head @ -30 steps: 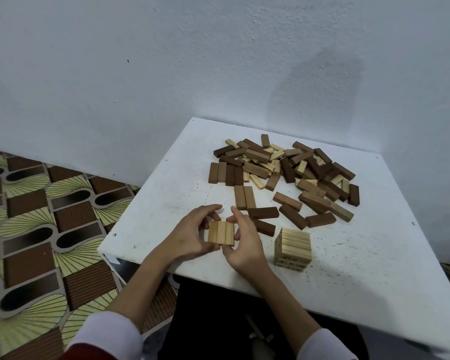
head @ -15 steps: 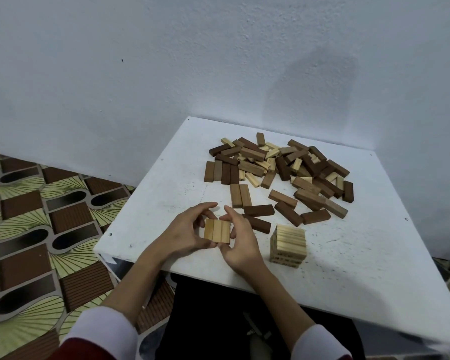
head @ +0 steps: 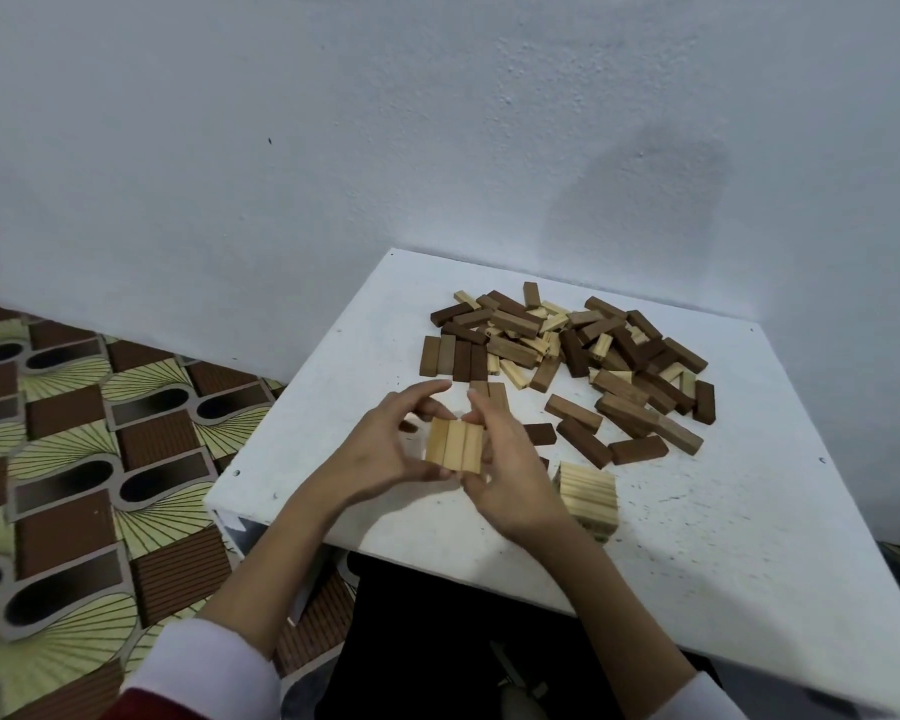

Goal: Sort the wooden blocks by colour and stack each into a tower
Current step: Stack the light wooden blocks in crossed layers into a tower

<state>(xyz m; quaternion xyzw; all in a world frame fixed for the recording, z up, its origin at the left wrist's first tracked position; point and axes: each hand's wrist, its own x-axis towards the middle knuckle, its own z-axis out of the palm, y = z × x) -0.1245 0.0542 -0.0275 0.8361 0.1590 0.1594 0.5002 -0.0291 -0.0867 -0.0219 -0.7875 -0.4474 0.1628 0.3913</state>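
Item: set of three pale blocks (head: 454,447), pressed side by side into one flat layer and held above the white counter (head: 723,537) between the left hand (head: 385,449) and the right hand (head: 505,475), the fingers (head: 481,407) of both curled round its edges and pinching it, probably to keep the layer square for setting on the pale tower (head: 588,493). That tower stands just beside the right hand, near the counter's front edge. Unsorted stock: a mixed pile (head: 583,345) of pale, mid-brown and dark blocks farther back, with loose dark blocks (head: 583,439) lying between pile and tower, close enough to be knocked during placing.
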